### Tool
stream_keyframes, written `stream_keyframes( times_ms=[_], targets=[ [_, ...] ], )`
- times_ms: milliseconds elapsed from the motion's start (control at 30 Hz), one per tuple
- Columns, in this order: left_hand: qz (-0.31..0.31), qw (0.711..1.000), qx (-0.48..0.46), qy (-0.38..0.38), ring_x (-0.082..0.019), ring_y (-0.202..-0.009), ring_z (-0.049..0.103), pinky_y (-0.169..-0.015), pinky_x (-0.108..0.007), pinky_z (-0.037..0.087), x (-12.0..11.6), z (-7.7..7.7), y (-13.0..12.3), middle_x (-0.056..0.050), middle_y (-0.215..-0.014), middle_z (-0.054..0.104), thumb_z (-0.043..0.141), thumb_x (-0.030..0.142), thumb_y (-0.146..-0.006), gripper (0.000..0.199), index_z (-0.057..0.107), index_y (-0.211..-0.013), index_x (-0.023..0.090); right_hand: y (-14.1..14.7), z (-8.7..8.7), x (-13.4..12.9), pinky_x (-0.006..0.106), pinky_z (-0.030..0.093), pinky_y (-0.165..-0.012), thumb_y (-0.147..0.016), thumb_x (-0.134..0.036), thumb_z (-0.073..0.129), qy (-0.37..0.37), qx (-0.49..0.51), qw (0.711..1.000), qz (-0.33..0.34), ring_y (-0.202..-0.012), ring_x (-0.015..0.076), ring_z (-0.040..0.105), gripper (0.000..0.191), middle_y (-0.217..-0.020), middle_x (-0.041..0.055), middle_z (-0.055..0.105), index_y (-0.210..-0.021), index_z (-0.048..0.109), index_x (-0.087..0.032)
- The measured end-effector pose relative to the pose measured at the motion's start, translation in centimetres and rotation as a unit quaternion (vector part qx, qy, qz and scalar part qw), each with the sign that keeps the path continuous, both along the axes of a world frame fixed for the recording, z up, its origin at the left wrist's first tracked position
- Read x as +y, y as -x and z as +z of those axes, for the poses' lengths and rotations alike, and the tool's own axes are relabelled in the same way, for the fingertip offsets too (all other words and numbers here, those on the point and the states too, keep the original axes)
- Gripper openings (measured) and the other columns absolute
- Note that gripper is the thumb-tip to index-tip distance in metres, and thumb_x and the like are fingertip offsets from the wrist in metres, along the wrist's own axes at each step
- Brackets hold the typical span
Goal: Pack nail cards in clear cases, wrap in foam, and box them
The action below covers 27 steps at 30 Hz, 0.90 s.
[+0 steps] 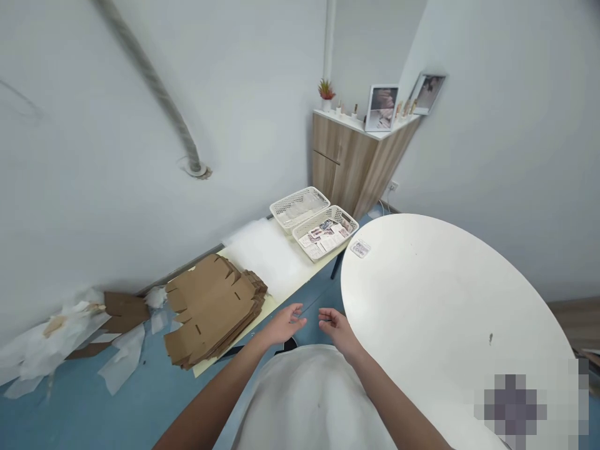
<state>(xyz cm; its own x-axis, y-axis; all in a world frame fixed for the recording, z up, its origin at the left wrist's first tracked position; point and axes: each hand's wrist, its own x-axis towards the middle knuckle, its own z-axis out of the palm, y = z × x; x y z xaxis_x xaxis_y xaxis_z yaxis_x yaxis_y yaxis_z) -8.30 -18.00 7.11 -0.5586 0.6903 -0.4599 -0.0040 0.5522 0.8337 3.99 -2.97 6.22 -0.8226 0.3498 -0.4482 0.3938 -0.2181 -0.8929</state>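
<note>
My left hand (pixel 285 323) is held out at the middle of the view with its fingers apart and nothing in it. Facing it across a small gap is my right hand (pixel 335 326), also empty, its fingers loosely spread, close to the left edge of a round white table (pixel 435 300). To the left of my hands, a stack of flat brown cardboard boxes (pixel 215 300) lies on a narrow pale bench (pixel 276 306). White foam sheets (pixel 267 253) lie behind the stack. A small clear packet (pixel 360 249) rests on the round table near its edge.
Two white baskets stand at the bench's far end, one with clear bags (pixel 302 205), one with printed cards (pixel 325 234). A wooden cabinet (pixel 347 153) holds picture frames and a plant (pixel 327 94). Plastic and paper scraps (pixel 70 331) lie on the blue floor at left.
</note>
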Motion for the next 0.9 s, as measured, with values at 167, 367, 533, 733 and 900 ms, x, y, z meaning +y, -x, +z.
stream_keyframes(
  times_ms=[167, 367, 533, 733, 900],
  targets=[
    [0.009, 1.0, -0.003, -0.011, -0.022, -0.095, 0.057, -0.083, -0.035, 0.044, -3.5, -0.6, 1.8, -0.016, -0.115, 0.054, 0.056, 0.045, -0.071, 0.058, 0.047, -0.118, 0.013, 3.2, 0.3, -2.8, 0.036, 0.045, -0.081, -0.067, -0.038, 0.062, 0.002, 0.021, 1.0, 0.022, -0.091, 0.0204, 0.057, 0.037, -0.101, 0.0076, 0.06, -0.101, 0.058, -0.022],
    [0.022, 0.999, -0.035, -0.021, -0.023, -0.097, 0.056, -0.082, -0.034, 0.043, -6.4, -2.4, 3.3, -0.014, -0.116, 0.054, 0.057, 0.049, -0.069, 0.059, 0.048, -0.117, 0.015, 4.7, 0.0, -5.6, 0.036, 0.045, -0.077, -0.064, -0.04, 0.064, 0.006, -0.004, 1.0, 0.017, -0.081, 0.0188, 0.058, 0.041, -0.098, 0.0071, 0.06, -0.1, 0.059, -0.02],
    [0.043, 0.998, -0.029, -0.02, -0.023, -0.1, 0.054, -0.084, -0.034, 0.042, -6.3, -2.9, 4.5, -0.015, -0.12, 0.051, 0.055, 0.046, -0.07, 0.058, 0.046, -0.119, 0.015, 6.7, 0.0, -5.7, 0.035, 0.044, -0.079, -0.063, -0.041, 0.065, 0.005, -0.028, 0.999, 0.044, -0.088, 0.0199, 0.057, 0.042, -0.098, 0.0077, 0.061, -0.099, 0.059, -0.019],
    [0.091, 0.995, 0.029, -0.016, -0.025, -0.112, 0.047, -0.092, -0.035, 0.037, -4.3, -3.7, 7.1, -0.011, -0.126, 0.046, 0.053, 0.046, -0.072, 0.053, 0.048, -0.117, 0.019, 11.6, -1.7, -3.5, 0.038, 0.04, -0.089, -0.065, -0.04, 0.063, -0.034, -0.073, 0.994, 0.076, -0.108, 0.0235, 0.05, 0.042, -0.114, 0.0094, 0.056, -0.103, 0.058, -0.021],
    [0.128, 0.99, 0.009, 0.054, -0.025, -0.126, 0.031, -0.102, -0.036, 0.025, -1.9, -4.9, 11.3, -0.012, -0.135, 0.037, 0.05, 0.049, -0.073, 0.055, 0.048, -0.118, 0.017, 17.5, -5.2, -1.3, 0.04, 0.035, -0.095, -0.071, -0.039, 0.054, -0.119, -0.114, 0.976, 0.145, -0.119, 0.0237, 0.04, 0.049, -0.128, 0.0088, 0.045, -0.117, 0.049, -0.023]
  ],
)
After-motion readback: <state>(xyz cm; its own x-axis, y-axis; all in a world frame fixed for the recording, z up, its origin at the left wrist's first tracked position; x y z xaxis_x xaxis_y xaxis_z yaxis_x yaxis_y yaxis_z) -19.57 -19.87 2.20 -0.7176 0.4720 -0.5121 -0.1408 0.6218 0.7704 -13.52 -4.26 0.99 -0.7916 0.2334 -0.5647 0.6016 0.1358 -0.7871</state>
